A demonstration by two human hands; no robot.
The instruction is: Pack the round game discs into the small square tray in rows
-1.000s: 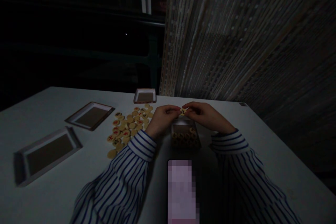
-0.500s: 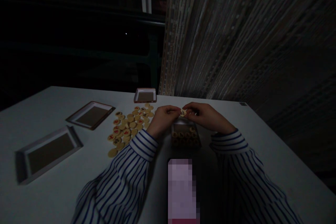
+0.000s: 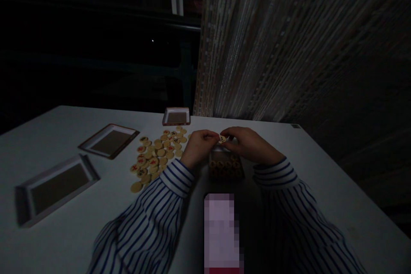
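Between my two hands, just above the far end of a small box, is a round Chinese chess piece point(image 3: 222, 139) with a dark character on its face. My left hand point(image 3: 201, 145) pinches it from the left, and the fingers of my right hand point(image 3: 245, 142) close on it from the right. Below them, the box point(image 3: 226, 176) holds rows of pieces standing face up near its front, dim in the shadow. Left of my left wrist a loose heap of Chinese chess pieces point(image 3: 154, 162) lies on the white table, some showing red or dark characters and others blank.
Three shallow open box parts lie on the white table point(image 3: 122, 231): a long tray point(image 3: 58, 188) at left, a flat lid point(image 3: 109, 140) behind it, and a small lid point(image 3: 176, 116) at the far edge. A pixelated pinkish object point(image 3: 221, 231) is in front of me. A bead curtain point(image 3: 250, 43) hangs beyond.
The piece has turned a little between my fingers, and my right hand has shifted slightly left. The whole view has moved marginally. The heap and boxes lie as before.
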